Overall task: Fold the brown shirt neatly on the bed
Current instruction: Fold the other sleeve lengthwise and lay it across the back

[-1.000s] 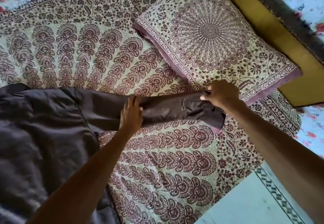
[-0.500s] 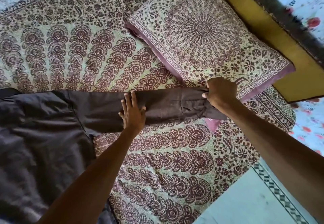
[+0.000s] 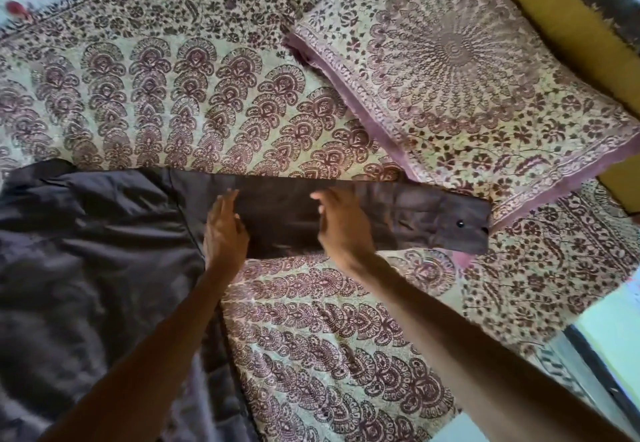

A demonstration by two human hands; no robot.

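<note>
The right hand [image 3: 344,230] has let go of the cuff [image 3: 464,230] it was pinching half a second ago and slid back toward the middle of the sleeve [image 3: 287,213] — both hands now rest flat and released, fingers straight, grasping nothing. The left hand [image 3: 225,230] sits just right of the shoulder seam, as before. The sleeve now lies stretched and smooth across the centre of the frame, its cuff touching the pillow [image 3: 467,71] edge at right, so it looks ready to be folded in over the body. The brown shirt [image 3: 90,251] fills the lower left of the bedspread [image 3: 173,95] — its collar, far sleeve and hem are cut off by the frame edge. Motion blur softens the fabric's creases.
</note>
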